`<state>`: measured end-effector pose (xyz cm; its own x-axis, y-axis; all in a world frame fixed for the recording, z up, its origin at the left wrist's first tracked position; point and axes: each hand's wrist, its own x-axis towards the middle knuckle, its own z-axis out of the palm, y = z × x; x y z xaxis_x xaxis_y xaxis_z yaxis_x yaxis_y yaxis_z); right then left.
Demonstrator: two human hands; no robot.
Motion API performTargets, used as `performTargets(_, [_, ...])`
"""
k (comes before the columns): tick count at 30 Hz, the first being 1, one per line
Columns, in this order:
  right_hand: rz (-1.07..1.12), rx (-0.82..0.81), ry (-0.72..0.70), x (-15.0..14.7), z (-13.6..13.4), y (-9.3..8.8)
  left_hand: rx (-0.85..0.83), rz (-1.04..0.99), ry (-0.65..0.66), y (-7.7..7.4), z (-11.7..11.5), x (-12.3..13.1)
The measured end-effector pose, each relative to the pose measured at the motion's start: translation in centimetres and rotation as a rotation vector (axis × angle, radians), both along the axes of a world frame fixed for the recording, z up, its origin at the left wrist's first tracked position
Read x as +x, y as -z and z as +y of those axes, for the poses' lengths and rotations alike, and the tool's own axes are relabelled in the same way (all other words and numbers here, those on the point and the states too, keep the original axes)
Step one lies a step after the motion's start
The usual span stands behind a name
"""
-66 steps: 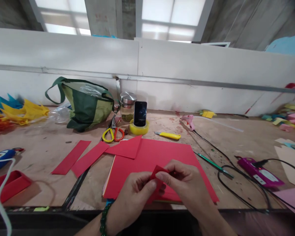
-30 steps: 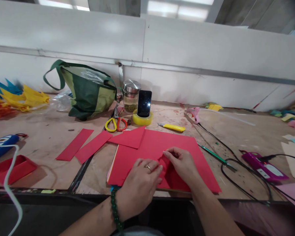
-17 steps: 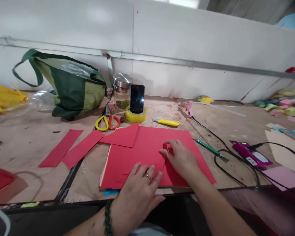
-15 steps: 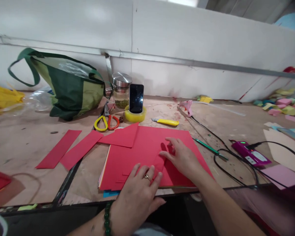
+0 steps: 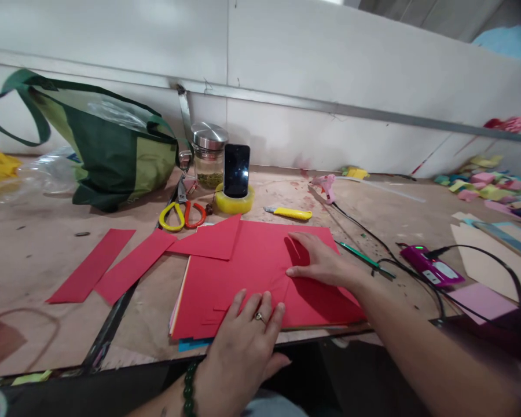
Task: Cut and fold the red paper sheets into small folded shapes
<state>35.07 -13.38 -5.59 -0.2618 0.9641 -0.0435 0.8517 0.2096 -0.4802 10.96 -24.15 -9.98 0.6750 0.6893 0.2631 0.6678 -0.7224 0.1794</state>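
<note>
A stack of paper with a red sheet on top lies at the table's front edge. My left hand, with a ring and a green bead bracelet, rests flat on the stack's lower part, fingers stretched. Small red paper edges show beside its fingertips. To its upper right, my right hand hovers over or touches the red sheet, thumb and fingers apart. Red paper and shadow look alike between them, so contact is hard to make out. A red paper triangle lies across the stack's upper left corner, beside two red paper strips.
Behind the stack are scissors, a yellow utility knife, a phone on a tape roll, and a jar. A green bag stands left. At right are a pink glue gun and a purple power strip with cables.
My right hand has spread its fingers wider and shifted slightly. My left hand stays in nearly the same place on the paper. The whole view has shifted a little.
</note>
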Motion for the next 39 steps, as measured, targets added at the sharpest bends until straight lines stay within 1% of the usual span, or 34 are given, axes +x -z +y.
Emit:
performTargets(2, [0.007, 0.009, 0.010, 0.0, 0.0, -0.7, -0.007, -0.004, -0.006, -0.2, 0.1, 0.0])
performTargets(4, [0.023, -0.003, -0.002, -0.5, -0.5, -1.4, -0.035, -0.020, -0.010, -0.9, 0.3, -0.1])
performTargets(9, [0.046, -0.087, -0.127, -3.1, -2.1, -2.1, -0.153, -0.078, -0.058, -3.2, 1.2, -0.1])
performTargets(11, [0.043, -0.102, -0.157, -3.6, -2.2, -2.2, -0.184, -0.111, -0.083, -3.8, 1.4, -0.1])
performTargets(14, [0.062, -0.093, -0.203, -3.6, -2.2, -2.3, -0.216, -0.136, -0.125, -3.7, 1.6, -0.1])
performTargets(17, [0.125, -0.026, -0.235, -3.8, -3.1, -2.6, -0.243, -0.229, -0.213, -2.9, 1.7, -0.4])
performTargets(20, [0.239, 0.149, -0.259, -4.3, -5.0, -2.7, -0.297, -0.487, -0.291, -2.2, 2.1, -1.1])
performTargets(22, [0.307, 0.315, -0.280, -4.6, -6.5, -2.6, -0.434, -0.735, -0.309, -2.2, 2.5, -1.6])
performTargets(23, [0.327, 0.417, -0.291, -4.8, -7.2, -2.4, -0.560, -0.871, -0.301, -2.3, 2.7, -1.8])
performTargets(26, [0.319, 0.715, -0.292, -5.1, -8.6, -1.7, -1.029, -1.219, -0.222, -3.4, 2.8, -1.8])
performTargets(27, [0.295, 0.789, -0.283, -5.3, -8.9, -1.3, -1.143, -1.304, -0.197, -3.8, 2.7, -1.6])
performTargets(28, [0.268, 0.846, -0.273, -5.5, -9.1, -0.9, -1.218, -1.380, -0.177, -4.1, 2.5, -1.4])
performTargets(29, [0.244, 0.898, -0.264, -5.7, -9.1, -0.5, -1.256, -1.453, -0.164, -4.4, 2.3, -1.1])
performTargets(31, [0.216, 0.985, -0.267, -6.2, -9.2, 0.3, -1.260, -1.555, -0.152, -4.7, 1.9, -0.6])
performTargets(33, [0.220, 1.042, -0.288, -6.5, -9.3, 0.9, -1.216, -1.559, -0.173, -4.8, 1.7, -0.4])
performTargets(34, [0.225, 1.041, -0.305, -6.6, -9.4, 1.1, -1.174, -1.530, -0.191, -4.8, 1.7, -0.4])
performTargets(35, [0.226, 1.005, -0.332, -6.6, -9.6, 1.2, -1.121, -1.493, -0.208, -4.7, 1.8, -0.5])
performTargets(36, [0.228, 0.932, -0.362, -6.5, -9.8, 1.2, -1.065, -1.454, -0.223, -4.7, 1.8, -0.6])
performTargets(38, [0.266, 0.681, -0.410, -6.3, -10.1, 0.9, -0.948, -1.379, -0.249, -4.7, 1.9, -0.9])
performTargets(39, [0.323, 0.542, -0.394, -6.2, -10.1, 0.7, -0.899, -1.340, -0.258, -4.7, 2.0, -1.0])
